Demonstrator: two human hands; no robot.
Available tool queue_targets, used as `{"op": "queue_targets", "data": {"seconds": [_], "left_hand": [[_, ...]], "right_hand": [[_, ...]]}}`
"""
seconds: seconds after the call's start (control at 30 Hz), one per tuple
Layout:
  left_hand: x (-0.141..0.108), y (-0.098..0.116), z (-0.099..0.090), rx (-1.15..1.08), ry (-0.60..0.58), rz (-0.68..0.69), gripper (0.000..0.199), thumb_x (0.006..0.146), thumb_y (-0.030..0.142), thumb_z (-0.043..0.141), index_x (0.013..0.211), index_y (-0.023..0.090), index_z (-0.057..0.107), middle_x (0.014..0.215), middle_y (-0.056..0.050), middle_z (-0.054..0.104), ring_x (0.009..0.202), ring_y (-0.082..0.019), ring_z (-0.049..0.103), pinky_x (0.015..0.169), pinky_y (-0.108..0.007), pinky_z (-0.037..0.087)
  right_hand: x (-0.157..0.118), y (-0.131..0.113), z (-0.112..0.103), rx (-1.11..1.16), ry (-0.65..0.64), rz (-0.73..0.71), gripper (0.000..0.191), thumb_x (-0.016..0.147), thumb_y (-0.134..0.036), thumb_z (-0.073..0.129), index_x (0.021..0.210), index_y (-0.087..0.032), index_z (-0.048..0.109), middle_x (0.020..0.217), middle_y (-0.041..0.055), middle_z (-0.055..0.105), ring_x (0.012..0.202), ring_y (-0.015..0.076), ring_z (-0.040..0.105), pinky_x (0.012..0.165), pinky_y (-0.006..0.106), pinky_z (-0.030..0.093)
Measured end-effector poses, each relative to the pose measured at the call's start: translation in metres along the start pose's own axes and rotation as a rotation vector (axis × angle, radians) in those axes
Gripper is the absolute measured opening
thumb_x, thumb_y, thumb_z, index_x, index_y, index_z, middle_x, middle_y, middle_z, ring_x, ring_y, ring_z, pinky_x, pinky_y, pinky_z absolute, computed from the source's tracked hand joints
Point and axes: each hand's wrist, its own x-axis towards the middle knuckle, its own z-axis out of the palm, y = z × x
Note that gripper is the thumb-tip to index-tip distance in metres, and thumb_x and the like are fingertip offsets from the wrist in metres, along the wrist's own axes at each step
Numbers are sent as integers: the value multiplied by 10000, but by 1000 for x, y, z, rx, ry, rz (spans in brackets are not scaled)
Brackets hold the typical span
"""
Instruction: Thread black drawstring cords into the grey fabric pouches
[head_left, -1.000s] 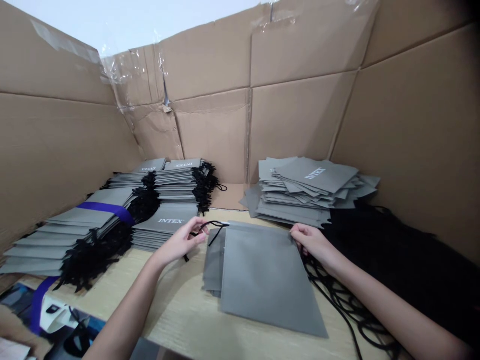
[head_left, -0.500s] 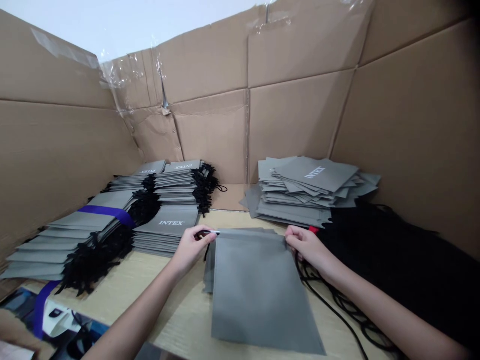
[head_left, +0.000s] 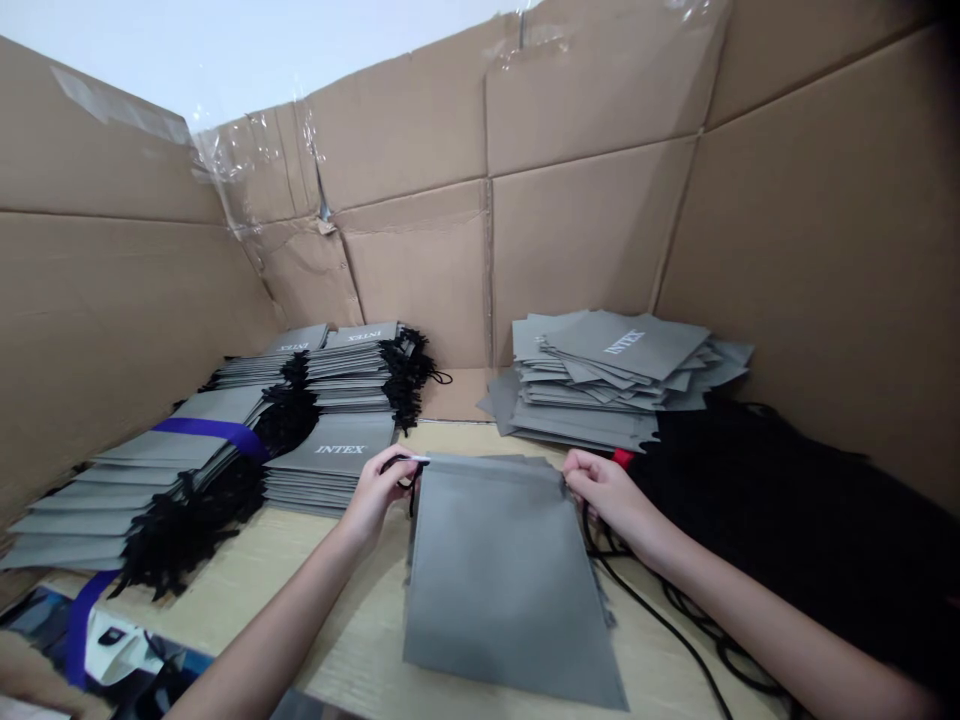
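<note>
A grey fabric drawstring bag (head_left: pixel 510 580), its plain side up, lies before me with its top hem toward the back. At the hem's left end, my left hand (head_left: pixel 375 497) pinches a thin, pale-tipped threading tool (head_left: pixel 417 458). Black cord loops by those fingers and hangs below them. My right hand (head_left: pixel 604 490) is closed on the hem's right corner. From under it a black cord (head_left: pixel 637 580) trails toward the front right. More grey fabric edges peek out beneath the bag; whether cord runs inside the hem is hidden.
Stacks of grey INTEX bags (head_left: pixel 341 450) with black cord ends stand at left, one bundle tied with a purple strap (head_left: pixel 202 427). Loose grey bags (head_left: pixel 622 350) pile up at back right. A black cord heap (head_left: pixel 780 510) covers the right side. Cardboard walls (head_left: pixel 420 260) enclose the table.
The bag has shifted slightly left, along with both hands. Black cord now shows more clearly below my left fingers.
</note>
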Motion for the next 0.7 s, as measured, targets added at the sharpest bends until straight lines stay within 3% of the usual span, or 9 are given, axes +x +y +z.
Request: {"op": "queue_targets", "data": {"seconds": [0.2, 0.3, 0.4, 0.47, 0.53, 0.63, 0.7], "left_hand": [[1, -3, -2, -74, 69, 17, 102, 704, 262, 621, 753, 178, 591, 656, 28, 514, 607, -93, 497, 539, -171, 401], [0, 0, -3, -87, 106, 116, 94, 697, 240, 635, 766, 180, 618, 839, 10, 524, 634, -75, 492, 556, -169, 411], [-2, 4, -4, -126, 21, 146, 75, 693, 238, 629, 690, 165, 610, 981, -10, 483, 707, -97, 504, 557, -186, 432], [-2, 4, -4, -84, -52, 109, 99, 700, 243, 620, 662, 155, 597, 947, -26, 485, 764, -126, 509, 567, -192, 441], [-2, 3, -2, -45, -76, 79, 85, 706, 245, 622, 745, 173, 599, 880, -20, 495, 751, -127, 508, 575, -194, 441], [-1, 1, 1, -35, -13, 101, 282, 693, 254, 656, 956, 238, 556, 907, 0, 504, 683, -103, 496, 563, -193, 430], [0, 3, 3, 27, 17, 121, 315, 688, 281, 670, 976, 225, 558, 926, -8, 517, 666, -96, 484, 548, -184, 412]], "right_hand": [[2, 4, 0, 22, 43, -4, 97, 606, -255, 454, 585, -202, 375, 459, -95, 314, 352, 39, 255, 341, 163, 195], [2, 4, -1, 31, 63, 10, 94, 602, -259, 459, 576, -200, 389, 447, -91, 340, 348, 43, 283, 341, 163, 212], [4, 4, -4, 34, 99, 21, 84, 594, -257, 459, 566, -197, 407, 445, -79, 377, 358, 50, 319, 344, 163, 238], [6, 4, -6, 40, 115, 18, 73, 588, -255, 451, 567, -195, 415, 447, -77, 384, 364, 51, 322, 347, 162, 250], [8, 4, -6, 40, 115, 19, 66, 587, -257, 447, 578, -196, 421, 446, -78, 390, 364, 51, 318, 347, 162, 251], [8, 5, -5, 21, 92, 7, 66, 596, -256, 448, 592, -198, 417, 447, -79, 394, 361, 52, 315, 346, 164, 242], [6, 6, -4, 6, 72, -16, 78, 606, -261, 452, 591, -201, 405, 452, -86, 374, 356, 50, 306, 341, 164, 228]]}}
